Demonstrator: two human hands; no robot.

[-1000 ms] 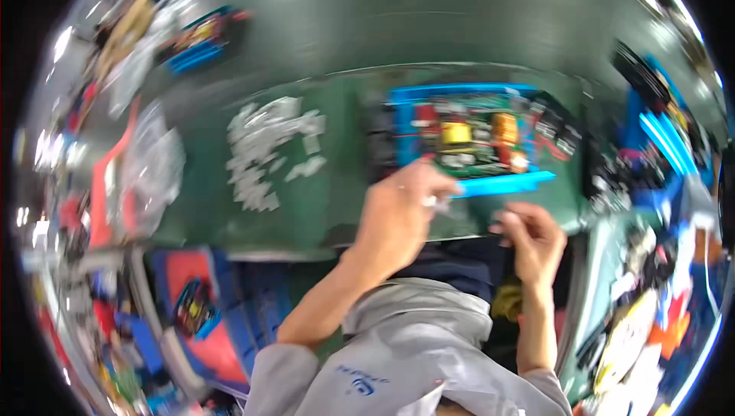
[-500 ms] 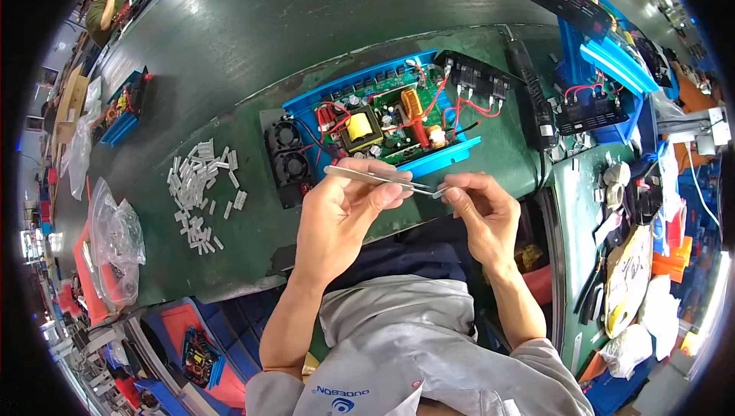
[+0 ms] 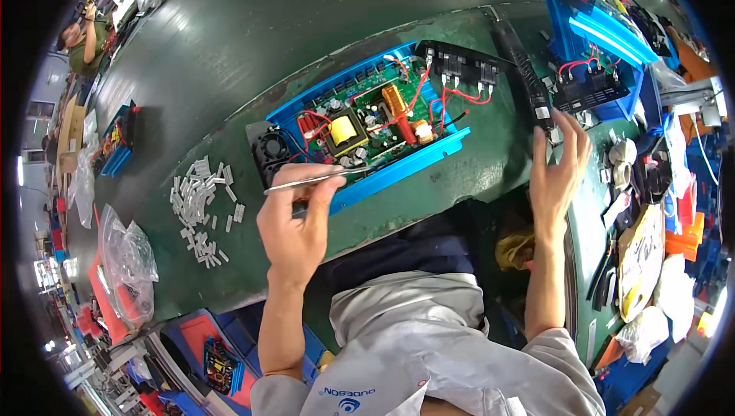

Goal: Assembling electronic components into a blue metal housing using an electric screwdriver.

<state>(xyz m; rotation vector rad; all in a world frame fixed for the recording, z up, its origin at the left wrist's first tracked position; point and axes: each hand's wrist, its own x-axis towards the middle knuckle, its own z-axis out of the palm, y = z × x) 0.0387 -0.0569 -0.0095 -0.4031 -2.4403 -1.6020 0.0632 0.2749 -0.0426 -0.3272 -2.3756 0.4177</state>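
Note:
My left hand (image 3: pixel 295 224) pinches a pair of metal tweezers (image 3: pixel 305 181), whose tips reach over the near edge of an open blue power unit (image 3: pixel 398 175). A green circuit board (image 3: pixel 375 121) with a yellow-wrapped transformer and red wires lies inside the unit. Its black end panel (image 3: pixel 463 63) leans out at the far right, still wired, and a fan (image 3: pixel 272 146) sits at the left end. My right hand (image 3: pixel 557 175) has its fingers apart, at the near end of a long black stick-shaped tool (image 3: pixel 528 79); whether they touch it I cannot tell.
Many small clear-grey pieces (image 3: pixel 203 201) lie in a heap left of the unit. Beyond them are a plastic bag (image 3: pixel 129 255) and another blue unit (image 3: pixel 119 144). More blue units (image 3: pixel 605 33) are stacked at the far right. A person (image 3: pixel 84 44) is at the far left.
My right hand has left the tweezer tips and moved right to the black tool. My left hand has moved left and down with the tweezers, now over the unit's edge.

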